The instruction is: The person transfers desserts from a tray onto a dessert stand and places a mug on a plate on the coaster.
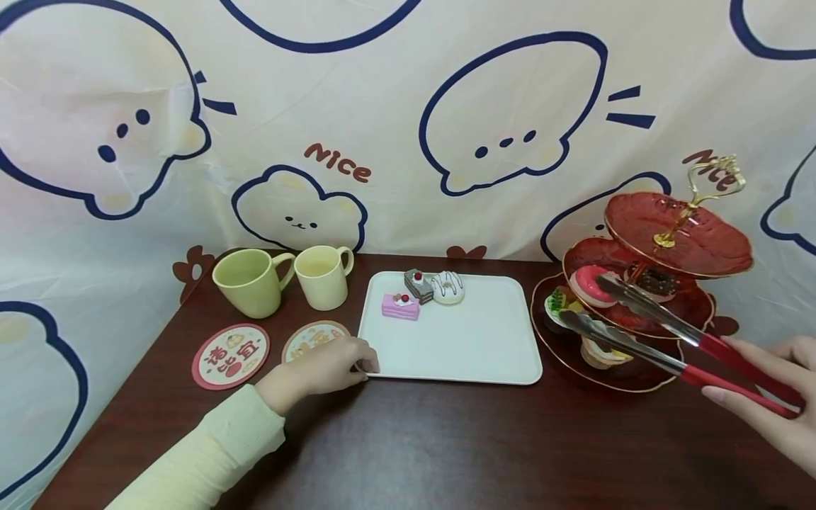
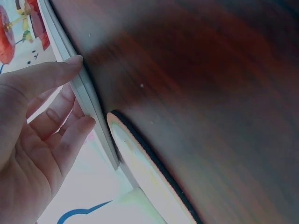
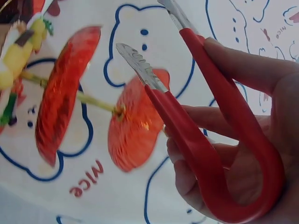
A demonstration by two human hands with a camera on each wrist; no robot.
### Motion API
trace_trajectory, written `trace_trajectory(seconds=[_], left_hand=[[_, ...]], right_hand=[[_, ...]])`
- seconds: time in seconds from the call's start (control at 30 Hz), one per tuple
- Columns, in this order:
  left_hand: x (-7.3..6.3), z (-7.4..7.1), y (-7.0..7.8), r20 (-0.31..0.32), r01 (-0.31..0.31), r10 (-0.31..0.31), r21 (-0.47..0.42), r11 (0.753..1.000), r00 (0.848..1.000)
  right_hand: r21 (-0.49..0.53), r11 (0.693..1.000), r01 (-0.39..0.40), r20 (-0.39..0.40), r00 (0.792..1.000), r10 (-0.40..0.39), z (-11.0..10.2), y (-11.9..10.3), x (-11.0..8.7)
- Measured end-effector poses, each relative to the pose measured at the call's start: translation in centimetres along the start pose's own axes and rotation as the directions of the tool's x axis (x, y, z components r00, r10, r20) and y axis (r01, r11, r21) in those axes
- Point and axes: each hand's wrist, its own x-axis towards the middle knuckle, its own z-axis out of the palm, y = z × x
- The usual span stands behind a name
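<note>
My left hand (image 1: 321,365) is at the near left corner of a white rectangular tray (image 1: 459,340), its thumb and fingertips pinching the rim (image 2: 86,93) in the left wrist view. On the tray sit a pink cake slice (image 1: 398,309), a grey-brown cake slice (image 1: 417,289) and a white striped doughnut (image 1: 448,292). My right hand (image 1: 784,435) grips red-handled metal tongs (image 3: 191,144), their arms spread apart. The tong tips are over a three-tier red stand (image 1: 707,251), near a pink-topped doughnut (image 1: 591,289) and a green-topped pastry (image 1: 556,304). Nothing is visibly clamped between them.
Two mugs, a green one (image 1: 250,287) and a pale yellow one (image 1: 321,280), stand at the back left. Two round coasters lie before them, one red-rimmed (image 1: 223,375) and one tan (image 1: 306,333). A tart (image 1: 602,354) and a dark doughnut (image 1: 656,282) rest on the stand.
</note>
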Motion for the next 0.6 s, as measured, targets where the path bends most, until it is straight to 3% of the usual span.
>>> trace_trajectory(seconds=[0.2, 0.37, 0.6], left_hand=[[0.2, -0.2, 0.0, 0.019, 0.015, -0.014, -0.024, 1.000, 1.000], [0.3, -0.2, -0.1, 0.027, 0.023, -0.022, -0.024, 0.999, 0.999], [0.3, -0.2, 0.0, 0.024, 0.018, -0.018, -0.010, 1.000, 1.000]], right_hand=[[-0.043, 0.997, 0.069, 0.116, 0.991, -0.064, 1.0, -2.2, 1.7], [-0.077, 0.990, 0.118, 0.229, 0.968, -0.098, 2.4, -3.9, 2.8], [0.010, 0.982, 0.189, 0.291, 0.939, -0.184, 5.3, -5.5, 3.8]])
